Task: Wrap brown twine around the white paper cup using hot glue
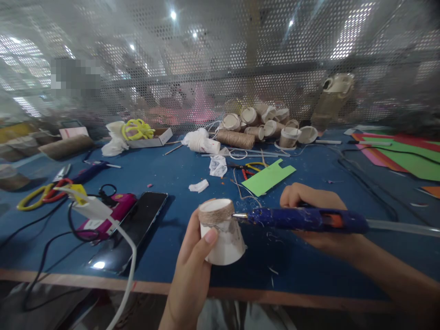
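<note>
A white paper cup (225, 245) stands upside down in my left hand (194, 261), whose thumb presses its near side and whose fingers go round behind it. Brown twine (216, 212) is wound round the cup's narrow upper part. My right hand (314, 215) is closed round a dark blue glue gun (282, 219) that points left, a clear glue stick coming out of its rear. Its metal nozzle is at the right side of the cup, by the lower edge of the twine. Greyish marks show on the cup just below the twine.
On the blue table (185, 229) lie a black phone (147, 215), a magenta power bank (120, 211) with cables, scissors (44, 195) and a green paper piece (268, 178). Farther back are twine-wrapped cups, a twine roll (235, 139) and stacked white cups (204, 145). Coloured sheets (402, 153) lie right.
</note>
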The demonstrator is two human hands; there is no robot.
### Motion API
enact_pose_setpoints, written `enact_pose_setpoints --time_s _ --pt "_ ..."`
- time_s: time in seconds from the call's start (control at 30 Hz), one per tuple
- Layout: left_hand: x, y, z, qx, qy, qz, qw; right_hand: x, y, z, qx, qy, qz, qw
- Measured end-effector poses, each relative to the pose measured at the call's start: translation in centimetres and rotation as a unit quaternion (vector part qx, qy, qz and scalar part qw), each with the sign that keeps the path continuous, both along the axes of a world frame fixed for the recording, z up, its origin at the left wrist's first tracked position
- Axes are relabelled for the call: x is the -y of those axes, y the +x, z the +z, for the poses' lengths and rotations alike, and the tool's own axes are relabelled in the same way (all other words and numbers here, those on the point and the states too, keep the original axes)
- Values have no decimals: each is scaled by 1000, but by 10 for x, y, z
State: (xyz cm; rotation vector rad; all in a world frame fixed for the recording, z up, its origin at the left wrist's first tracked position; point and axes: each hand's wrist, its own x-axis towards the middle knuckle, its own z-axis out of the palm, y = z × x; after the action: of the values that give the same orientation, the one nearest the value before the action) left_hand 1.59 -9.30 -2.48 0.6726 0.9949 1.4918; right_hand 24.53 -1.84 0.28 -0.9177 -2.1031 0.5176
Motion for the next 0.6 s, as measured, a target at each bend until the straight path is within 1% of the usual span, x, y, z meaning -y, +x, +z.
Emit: enact_pose_setpoints --time_s 0.1,0.2,0.43,0.6 --pt "-1 -1 -4 1 5 5 1000 0 1 0 6 -16 -14 1000" --pt "0 0 -4 -9 0 20 1000 0 1 0 8 -17 -15 1000" --pt "2 9 -1 -89 16 58 994 1 0 0 14 -3 -8 1000" --pt "1 4 -6 -73 13 59 996 1 -2 3 18 -11 -22 1000"
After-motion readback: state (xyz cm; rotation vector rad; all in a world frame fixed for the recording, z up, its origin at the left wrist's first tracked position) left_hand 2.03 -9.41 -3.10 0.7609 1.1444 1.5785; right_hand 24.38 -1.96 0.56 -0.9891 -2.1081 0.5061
